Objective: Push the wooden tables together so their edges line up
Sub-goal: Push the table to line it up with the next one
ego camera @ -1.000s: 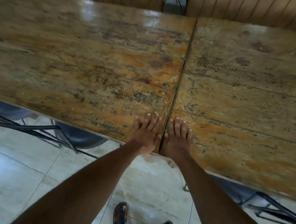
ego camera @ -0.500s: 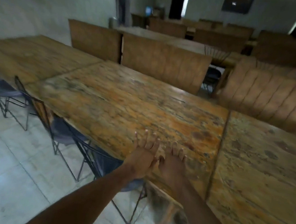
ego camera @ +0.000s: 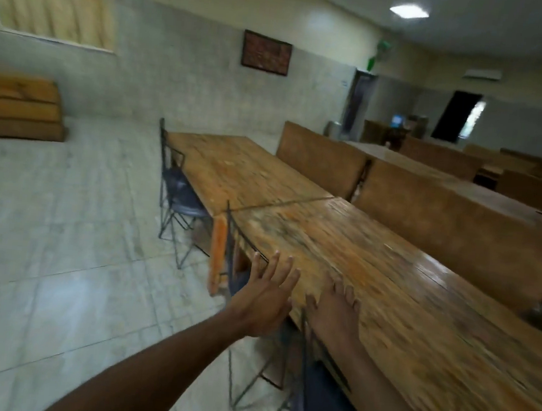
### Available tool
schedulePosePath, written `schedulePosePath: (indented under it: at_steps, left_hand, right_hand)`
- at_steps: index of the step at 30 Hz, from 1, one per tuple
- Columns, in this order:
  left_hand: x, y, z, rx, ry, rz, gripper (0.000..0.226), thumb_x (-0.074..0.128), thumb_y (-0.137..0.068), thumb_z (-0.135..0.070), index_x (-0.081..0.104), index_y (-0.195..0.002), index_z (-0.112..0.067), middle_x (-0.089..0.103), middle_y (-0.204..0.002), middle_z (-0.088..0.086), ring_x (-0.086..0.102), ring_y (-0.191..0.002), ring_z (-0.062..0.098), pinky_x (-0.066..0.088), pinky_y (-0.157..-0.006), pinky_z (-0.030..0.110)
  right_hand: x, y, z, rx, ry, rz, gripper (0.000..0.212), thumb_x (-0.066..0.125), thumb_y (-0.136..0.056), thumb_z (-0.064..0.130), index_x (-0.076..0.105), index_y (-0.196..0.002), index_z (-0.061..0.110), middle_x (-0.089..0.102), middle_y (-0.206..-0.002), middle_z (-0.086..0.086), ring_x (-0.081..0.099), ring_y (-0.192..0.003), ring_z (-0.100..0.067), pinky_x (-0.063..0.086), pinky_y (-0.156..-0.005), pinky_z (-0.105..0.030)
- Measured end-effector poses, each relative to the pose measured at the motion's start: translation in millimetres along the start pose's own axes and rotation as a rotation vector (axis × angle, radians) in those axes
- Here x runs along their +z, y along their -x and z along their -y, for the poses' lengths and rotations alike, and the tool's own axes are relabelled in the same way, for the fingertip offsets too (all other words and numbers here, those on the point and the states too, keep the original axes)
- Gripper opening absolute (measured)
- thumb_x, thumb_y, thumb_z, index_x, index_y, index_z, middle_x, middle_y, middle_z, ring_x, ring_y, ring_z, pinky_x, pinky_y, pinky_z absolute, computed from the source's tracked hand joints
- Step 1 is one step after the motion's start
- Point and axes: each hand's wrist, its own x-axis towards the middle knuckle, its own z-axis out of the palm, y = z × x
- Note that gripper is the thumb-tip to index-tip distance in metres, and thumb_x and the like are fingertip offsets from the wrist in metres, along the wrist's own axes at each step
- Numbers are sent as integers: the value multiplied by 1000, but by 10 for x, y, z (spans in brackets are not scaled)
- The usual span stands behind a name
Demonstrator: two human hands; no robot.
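A long worn wooden table [ego camera: 388, 283] runs from the lower right toward the middle. A second wooden table [ego camera: 233, 168] butts against its far end, and a thin seam shows between them. My right hand [ego camera: 335, 311] lies flat on the near table's left edge, fingers spread. My left hand [ego camera: 267, 297] hovers just off that edge with fingers apart, holding nothing, over a chair back. The view is blurred by motion.
Metal-frame chairs [ego camera: 181, 193] with dark seats stand along the tables' left side, one [ego camera: 311, 391] right under my arms. Wooden benches [ego camera: 443, 222] line the far side. Tiled floor [ego camera: 63, 218] spreads to the left, with stacked wooden boards [ego camera: 17, 108] by the wall.
My view has swung up and left along the row of tables. My left hand has lifted off the tabletop to beside its edge. My right hand stays on the wood.
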Motion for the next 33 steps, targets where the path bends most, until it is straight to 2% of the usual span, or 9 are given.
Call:
schedulePosePath:
  at_steps: [7, 13, 18, 22, 26, 29, 33]
  left_hand:
    - [18, 151, 1399, -137, -8, -5, 66, 36, -104, -37, 10, -160, -12, -3, -170, 15, -13, -155, 38, -10, -118, 67]
    - [314, -188, 2766, -181, -21, 57, 69, 33, -105, -41, 4, -161, -10, -8, -170, 14, -16, -155, 33, -6, -122, 64]
    - [584, -698, 3805, -222, 16, 149, 70, 29, -106, -47, 1, -161, -13, -13, -169, 12, -21, -153, 33, -12, -122, 61]
    - [658, -1115, 4626, -234, 47, 202, 69, 29, -106, -50, 8, -160, -14, -8, -170, 11, -14, -155, 32, 0, -124, 61]
    - [757, -1498, 5347, -209, 55, 236, 61, 27, -106, -51, 25, -157, -18, 8, -171, 12, 1, -157, 29, 14, -125, 54]
    - [973, -1896, 5918, -212, 79, 272, 60, 27, -105, -53, 30, -154, -20, 16, -169, 12, 12, -156, 33, 25, -121, 54]
    - [1355, -2596, 6507, -92, 106, 320, 57, 29, -103, -53, 34, -151, -23, 26, -166, 9, 27, -150, 34, 36, -113, 54]
  right_hand:
    - [600, -840, 1372, -209, -7, 26, 68, 34, -103, 45, 12, -160, 17, 9, -169, -10, 7, -155, -39, 13, -122, -58]
    - [1257, -1871, 2196, -246, -78, 41, 68, 39, -103, 41, 12, -160, 16, 8, -170, -9, 6, -156, -34, 11, -124, -53]
    - [1800, -2855, 2704, -232, -107, 55, 65, 40, -103, 38, 16, -160, 16, 15, -169, -9, 14, -155, -30, 18, -124, -48]
    - [2179, -3540, 3186, -198, -78, 116, 67, 40, -102, 41, 18, -159, 15, 16, -168, -10, 16, -155, -30, 18, -124, -45]
    - [2396, -4149, 3502, -182, -64, 142, 68, 40, -101, 38, 16, -160, 14, 19, -168, -10, 19, -154, -27, 23, -123, -42]
    - [2547, -4698, 3612, -141, -69, 142, 65, 42, -102, 37, 21, -158, 16, 24, -166, -6, 23, -152, -26, 27, -121, -42]
    - [2778, -5368, 3588, -4, -82, 138, 59, 42, -102, 33, 27, -156, 16, 23, -166, -4, 20, -152, -28, 28, -121, -40]
